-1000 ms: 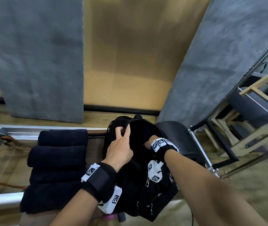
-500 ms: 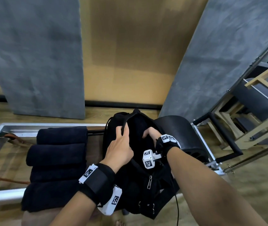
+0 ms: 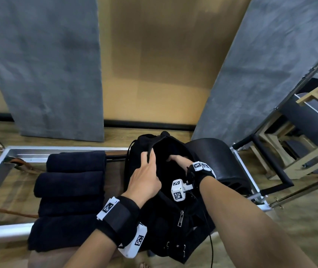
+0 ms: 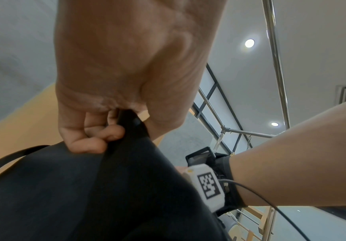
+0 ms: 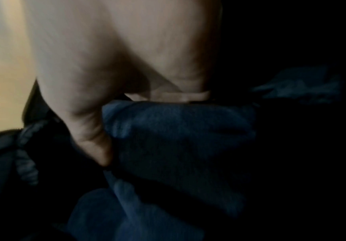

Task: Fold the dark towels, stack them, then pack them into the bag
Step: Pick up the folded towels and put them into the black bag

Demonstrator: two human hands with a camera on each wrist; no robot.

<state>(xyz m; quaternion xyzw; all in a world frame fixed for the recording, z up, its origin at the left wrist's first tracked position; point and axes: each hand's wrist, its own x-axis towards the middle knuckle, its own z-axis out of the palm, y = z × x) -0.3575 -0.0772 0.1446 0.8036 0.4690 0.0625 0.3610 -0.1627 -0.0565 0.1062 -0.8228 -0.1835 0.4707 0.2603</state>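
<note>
The left hand point(image 3: 144, 182) pinches the black backpack point(image 3: 166, 215) rim open while the right hand point(image 3: 179, 161), inside, clutches a dark towel point(image 5: 178, 138); the remaining folded towels point(image 3: 69, 198) lie lengthwise just left, nearer the left hand.

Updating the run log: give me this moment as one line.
phase: packing | left hand: holds black fabric bag rim open | right hand: inside, grips dark blue towel | four folded towels waiting
</note>
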